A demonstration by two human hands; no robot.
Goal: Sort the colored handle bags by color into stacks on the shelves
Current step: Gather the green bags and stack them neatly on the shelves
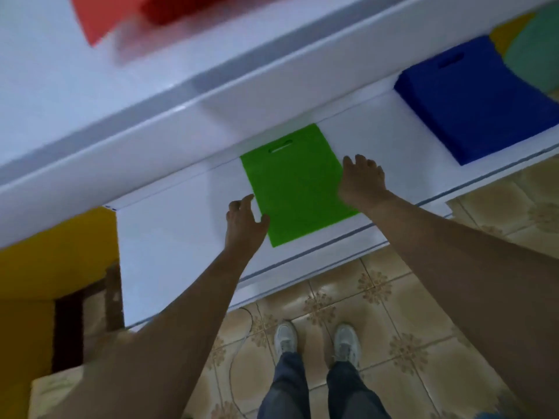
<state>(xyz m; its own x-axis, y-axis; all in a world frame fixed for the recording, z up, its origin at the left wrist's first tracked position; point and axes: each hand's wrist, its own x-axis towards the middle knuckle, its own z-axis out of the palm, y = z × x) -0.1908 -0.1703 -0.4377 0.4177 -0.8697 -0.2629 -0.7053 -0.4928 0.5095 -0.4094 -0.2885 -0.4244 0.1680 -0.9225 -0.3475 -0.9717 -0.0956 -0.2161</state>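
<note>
A green bag [298, 182] lies flat in the middle of the white shelf [169, 237], its handle slot toward the back and its near corner close to the front edge. The left hand [243, 223] is at the bag's left edge, fingers loosely curled and thumb touching the edge; I cannot tell if it grips the bag. The right hand [361, 179] rests on the bag's right edge with fingers spread and relaxed, holding nothing. A stack of blue bags [472, 101] sits at the right end of the same shelf, well apart from the green one. Behind it are a yellow bag [508, 33] and a pale green one [535, 49]. Red bags [127, 10], blurred, lie on the upper shelf [75, 80]
</note>
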